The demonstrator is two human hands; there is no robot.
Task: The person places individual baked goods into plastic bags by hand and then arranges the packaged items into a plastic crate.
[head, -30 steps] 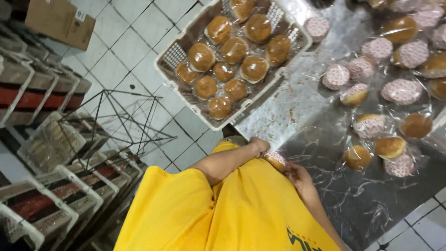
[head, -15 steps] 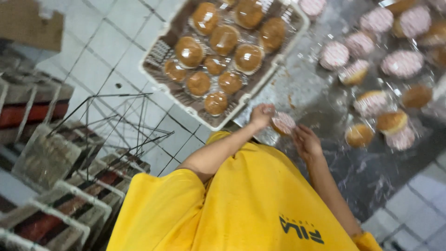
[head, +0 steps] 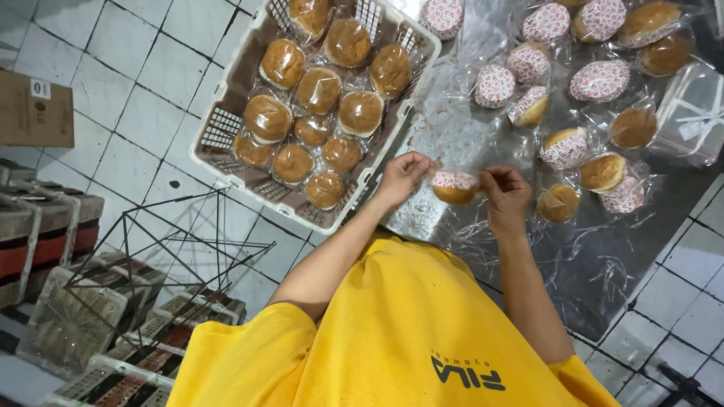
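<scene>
Over the near edge of the shiny steel table [head: 452,136], we saw both bare hands holding one golden-brown bun in a red-and-white patterned paper cup [head: 455,186], wrapped in clear plastic. The left hand [head: 401,175] pinched the wrapper at the bun's left end with its fingertips, and the right hand [head: 505,192] pinched the right end the same way, so the bun hung between them just above the table's surface, tilted with its paper cup turned upward. Both grips were narrow and closed on the wrapper.

Just left of the table, a white plastic lattice crate [head: 226,128] sat with one corner touching the table's edge. It held about a dozen wrapped brown buns [head: 317,89] lying in loose rows, tops up.

Farther across the table from the hands, more wrapped buns in patterned cups [head: 573,143] lay scattered, some on their sides, some with the cup upward. A clear plastic bag with a white tie [head: 694,113] lay at the table's far right.

Below the table's near edge we saw the person's yellow shirt [head: 392,332]. Left of the table, over the white tiled floor [head: 128,83], stood a thin black wire frame [head: 181,241], with stacked crates [head: 68,316] beside it and a brown cardboard box [head: 34,109] farther off.
</scene>
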